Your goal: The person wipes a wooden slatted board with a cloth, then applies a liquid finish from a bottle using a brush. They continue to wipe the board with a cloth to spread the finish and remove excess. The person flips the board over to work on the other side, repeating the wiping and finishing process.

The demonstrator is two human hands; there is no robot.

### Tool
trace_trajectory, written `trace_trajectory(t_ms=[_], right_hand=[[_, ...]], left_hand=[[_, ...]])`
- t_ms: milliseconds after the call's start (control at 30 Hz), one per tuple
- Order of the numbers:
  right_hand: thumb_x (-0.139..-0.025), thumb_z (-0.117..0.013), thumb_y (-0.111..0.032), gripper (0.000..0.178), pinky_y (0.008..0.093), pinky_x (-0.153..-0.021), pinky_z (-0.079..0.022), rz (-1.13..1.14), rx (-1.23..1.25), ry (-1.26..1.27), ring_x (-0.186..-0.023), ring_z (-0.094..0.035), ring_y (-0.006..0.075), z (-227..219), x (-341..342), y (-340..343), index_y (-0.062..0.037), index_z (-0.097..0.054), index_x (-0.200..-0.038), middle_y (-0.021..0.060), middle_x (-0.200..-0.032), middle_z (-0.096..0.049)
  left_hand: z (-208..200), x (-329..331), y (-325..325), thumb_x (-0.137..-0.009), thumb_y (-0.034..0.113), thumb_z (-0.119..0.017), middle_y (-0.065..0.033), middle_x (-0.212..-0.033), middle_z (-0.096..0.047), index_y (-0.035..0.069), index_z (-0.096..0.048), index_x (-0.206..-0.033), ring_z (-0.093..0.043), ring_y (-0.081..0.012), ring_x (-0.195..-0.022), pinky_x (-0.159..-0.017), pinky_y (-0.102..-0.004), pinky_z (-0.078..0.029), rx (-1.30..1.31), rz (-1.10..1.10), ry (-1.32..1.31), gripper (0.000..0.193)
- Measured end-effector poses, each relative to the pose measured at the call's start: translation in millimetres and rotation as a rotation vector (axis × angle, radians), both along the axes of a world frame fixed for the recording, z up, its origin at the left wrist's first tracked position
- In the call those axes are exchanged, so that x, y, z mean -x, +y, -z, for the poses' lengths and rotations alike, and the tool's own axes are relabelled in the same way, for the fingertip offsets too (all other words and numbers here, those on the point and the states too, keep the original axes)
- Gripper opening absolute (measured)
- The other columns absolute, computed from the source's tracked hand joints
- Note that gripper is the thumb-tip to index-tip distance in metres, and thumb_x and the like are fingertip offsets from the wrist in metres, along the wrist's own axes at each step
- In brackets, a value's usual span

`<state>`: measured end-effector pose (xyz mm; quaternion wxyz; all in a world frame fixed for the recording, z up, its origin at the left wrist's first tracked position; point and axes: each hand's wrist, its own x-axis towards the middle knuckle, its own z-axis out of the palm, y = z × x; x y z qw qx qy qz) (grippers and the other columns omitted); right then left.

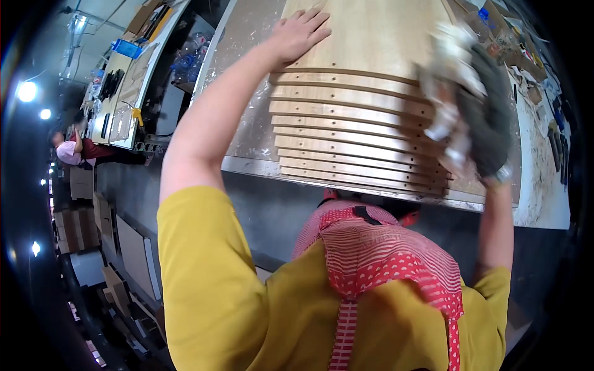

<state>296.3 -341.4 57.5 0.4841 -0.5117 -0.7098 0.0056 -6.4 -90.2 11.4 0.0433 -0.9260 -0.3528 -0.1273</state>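
Note:
Light wooden panels (pixel 352 112) lie overlapped in a stepped stack on the workbench (pixel 250 145), their near edges showing as strips dotted with small holes. Bare and spread, my left hand (pixel 300 36) rests on the left side of the top panel (pixel 377 37), holding nothing. My right hand (pixel 489 114) wears a dark grey glove and is smeared by motion. It grips a crumpled whitish rag (pixel 455 52) over the right ends of the panels. The rag is blurred too, and I cannot tell whether it touches the wood.
Tools (pixel 555 148) and cloths lie along the bench's right side, near a cardboard box (pixel 526 60). To the left stands another bench (pixel 139 93) with a blue container (pixel 126 48). A person (pixel 71 148) is beside it. Boards (pixel 136 253) lean below.

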Motion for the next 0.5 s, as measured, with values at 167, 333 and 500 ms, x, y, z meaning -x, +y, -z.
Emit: trace_trajectory(t_ms=[167,333,500], right_hand=[[-0.076,-0.062,-0.001,0.056,0.0409,-0.109,-0.034,-0.092,0.142,-0.429,-0.129,-0.045,0.0331,51.2,101.9,57.5,-0.0095,-0.054,-0.131,0.0150,-0.136,-0.051],[-0.087,-0.054,0.000,0.046,0.0377,-0.107,-0.038,0.059,0.187,0.243,-0.134,-0.042,0.0276,87.6,-46.9,-12.5,-0.0048,-0.052,-0.133,0.0142,-0.140,-0.049],[-0.096,-0.056,-0.017,0.038,0.0271,-0.083,-0.049,0.618,0.088,-0.250,-0.098,-0.058,0.0113,89.5,-168.0,-74.3,-0.0049,-0.054,-0.132,0.0071,-0.120,-0.063]], left_hand=[[10.1,-12.4,-5.6,-0.098,0.048,-0.035,-0.0154,-0.150,-0.033,0.012,-0.040,-0.142,-0.029,-0.0357,-0.138,-0.112,-0.0506,-0.023,0.171,-0.013,-0.048,0.057],[6.3,-3.8,-8.7,-0.098,0.048,-0.036,-0.0146,-0.151,-0.032,0.013,-0.038,-0.142,-0.029,-0.0350,-0.138,-0.112,-0.0520,-0.023,0.194,-0.033,-0.076,0.057],[0.0,-5.0,-10.3,-0.098,0.045,-0.035,-0.0149,-0.148,-0.035,0.012,-0.040,-0.140,-0.032,-0.0349,-0.136,-0.110,-0.0526,-0.026,0.195,-0.002,-0.099,0.054]])
